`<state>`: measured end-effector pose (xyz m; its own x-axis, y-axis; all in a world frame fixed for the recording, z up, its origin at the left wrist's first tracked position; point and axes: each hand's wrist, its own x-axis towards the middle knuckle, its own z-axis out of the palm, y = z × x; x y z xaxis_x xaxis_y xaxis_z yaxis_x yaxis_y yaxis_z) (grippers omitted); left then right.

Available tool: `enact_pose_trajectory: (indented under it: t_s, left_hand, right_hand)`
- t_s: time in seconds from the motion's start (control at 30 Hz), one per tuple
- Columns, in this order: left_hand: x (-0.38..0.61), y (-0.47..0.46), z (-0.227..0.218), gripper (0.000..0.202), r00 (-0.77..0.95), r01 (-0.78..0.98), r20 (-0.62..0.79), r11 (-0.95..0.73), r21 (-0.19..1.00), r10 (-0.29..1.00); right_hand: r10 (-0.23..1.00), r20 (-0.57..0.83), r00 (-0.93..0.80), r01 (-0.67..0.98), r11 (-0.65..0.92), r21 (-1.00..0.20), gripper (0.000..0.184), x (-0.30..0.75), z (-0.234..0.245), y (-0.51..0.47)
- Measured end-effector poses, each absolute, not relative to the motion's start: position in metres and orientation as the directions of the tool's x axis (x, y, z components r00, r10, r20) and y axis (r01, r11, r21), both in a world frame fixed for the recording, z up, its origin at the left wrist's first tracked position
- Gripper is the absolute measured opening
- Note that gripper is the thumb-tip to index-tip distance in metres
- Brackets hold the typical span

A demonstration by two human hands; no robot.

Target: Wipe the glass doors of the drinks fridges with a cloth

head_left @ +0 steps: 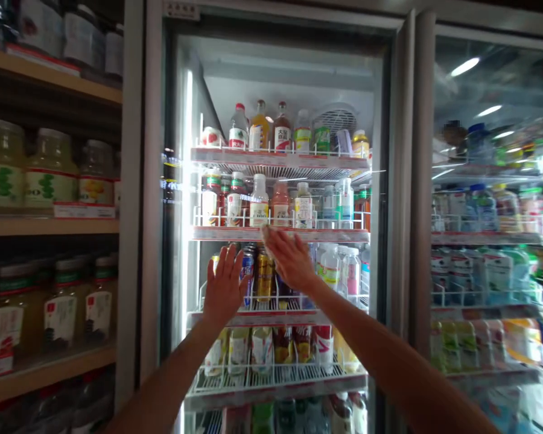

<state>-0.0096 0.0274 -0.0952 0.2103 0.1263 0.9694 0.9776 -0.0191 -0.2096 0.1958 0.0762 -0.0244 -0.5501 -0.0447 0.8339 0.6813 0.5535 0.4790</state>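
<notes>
Both my hands are raised flat against the glass door [208, 90] of a lit drinks fridge. My left hand [225, 286] is open, fingers stretched upward, in front of the third shelf with its cans [265, 274]. My right hand [288, 258] is open too, fingers pointing up and left, its tips reaching the red price strip of the second shelf [335, 235]. Neither hand holds anything. Bottles [259, 202] stand in rows on the shelves behind the glass.
A second glass-door fridge [489, 241] stands to the right, full of bottles. Wooden shelves [49, 226] on the left carry large jars and bottles with price tags. A grey door frame [131, 211] separates the shelves from the fridge.
</notes>
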Motion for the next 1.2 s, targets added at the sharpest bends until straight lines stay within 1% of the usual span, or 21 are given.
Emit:
enact_pose_trajectory:
  t_s: [0.1,0.13,0.17,0.2,0.23,0.3,0.33,0.37,0.43,0.5,0.53,0.57,0.63,0.7,0.77,0.83,0.9,0.97,1.03,1.13,1.2]
  left_hand:
    - [-0.015,0.024,-0.096,0.059,0.272,0.962,0.951,-0.016,-0.273,0.150]
    - [-0.016,0.024,-0.097,0.059,0.275,0.961,0.949,-0.016,-0.276,0.152]
    - [-0.017,0.023,-0.099,0.060,0.274,0.961,0.950,-0.016,-0.275,0.150]
    - [-0.018,0.023,-0.101,0.061,0.270,0.962,0.952,-0.016,-0.271,0.147]
    - [-0.019,0.022,-0.103,0.061,0.269,0.963,0.953,-0.016,-0.269,0.143]
    - [-0.025,0.018,-0.109,0.061,0.268,0.963,0.953,-0.011,-0.270,0.142]
    - [-0.030,0.016,-0.112,0.061,0.264,0.964,0.953,-0.005,-0.266,0.150]
    - [-0.035,0.013,-0.115,0.061,0.254,0.966,0.953,0.003,-0.258,0.162]
    - [-0.046,0.008,-0.121,0.061,0.239,0.969,0.954,0.021,-0.247,0.182]
    - [-0.052,0.006,-0.125,0.061,0.238,0.968,0.955,0.034,-0.247,0.179]
    - [-0.053,0.005,-0.126,0.062,0.237,0.968,0.956,0.040,-0.247,0.171]
    - [-0.053,0.005,-0.127,0.062,0.232,0.969,0.959,0.045,-0.242,0.163]
    - [-0.053,0.005,-0.127,0.062,0.218,0.972,0.961,0.050,-0.229,0.170]
    - [-0.055,0.002,-0.128,0.060,0.219,0.972,0.954,0.045,-0.233,0.207]
    - [-0.061,-0.003,-0.130,0.058,0.217,0.971,0.944,0.044,-0.235,0.247]
    - [-0.070,-0.008,-0.132,0.056,0.192,0.975,0.946,0.056,-0.213,0.260]
    - [-0.077,-0.013,-0.135,0.055,0.164,0.980,0.952,0.068,-0.187,0.258]
    - [-0.082,-0.018,-0.138,0.053,0.155,0.981,0.952,0.074,-0.180,0.265]
    - [-0.085,-0.023,-0.142,0.052,0.152,0.979,0.944,0.083,-0.184,0.292]
    - [-0.092,-0.035,-0.151,0.048,0.146,0.972,0.932,0.125,-0.197,0.332]
    - [-0.102,-0.044,-0.157,0.046,0.140,0.964,0.925,0.164,-0.208,0.353]
  right_hand:
    - [0.041,0.980,-0.196,0.840,0.523,0.146,0.054,0.196,-0.001,0.079]
    - [0.059,0.990,-0.129,0.852,0.517,0.081,0.054,0.192,0.001,0.079]
    - [0.065,0.989,-0.132,0.850,0.521,0.079,0.053,0.186,-0.001,0.078]
    - [0.054,0.975,-0.214,0.829,0.538,0.152,0.054,0.179,-0.007,0.076]
    - [0.024,0.933,-0.360,0.776,0.562,0.285,0.055,0.172,-0.016,0.074]
    - [-0.054,0.767,-0.639,0.597,0.595,0.539,0.058,0.164,-0.034,0.070]
    - [-0.084,0.696,-0.713,0.523,0.598,0.607,0.059,0.163,-0.039,0.069]
    - [-0.098,0.678,-0.728,0.503,0.595,0.627,0.060,0.164,-0.038,0.070]
    - [-0.089,0.798,-0.596,0.616,0.586,0.526,0.061,0.168,-0.023,0.073]
    - [-0.068,0.939,-0.337,0.752,0.581,0.312,0.060,0.169,-0.003,0.077]
    - [-0.059,0.967,-0.248,0.778,0.582,0.235,0.060,0.166,0.004,0.078]
    - [-0.051,0.972,-0.227,0.781,0.586,0.213,0.061,0.162,0.006,0.078]
    - [-0.055,0.924,-0.379,0.724,0.604,0.333,0.065,0.149,-0.003,0.076]
    - [-0.091,0.781,-0.618,0.575,0.625,0.528,0.066,0.138,-0.020,0.071]
    - [-0.125,0.658,-0.743,0.450,0.633,0.629,0.065,0.132,-0.025,0.067]
    - [-0.106,0.703,-0.704,0.494,0.638,0.591,0.062,0.128,-0.013,0.065]
    - [-0.049,0.840,-0.540,0.628,0.642,0.440,0.059,0.121,0.009,0.065]
    - [-0.018,0.909,-0.416,0.684,0.653,0.326,0.058,0.107,0.020,0.065]
    - [-0.053,0.876,-0.480,0.628,0.676,0.386,0.059,0.089,0.012,0.062]
    - [-0.175,0.681,-0.711,0.409,0.684,0.604,0.056,0.065,-0.012,0.055]
    - [-0.189,0.635,-0.749,0.361,0.687,0.630,0.055,0.054,-0.012,0.050]
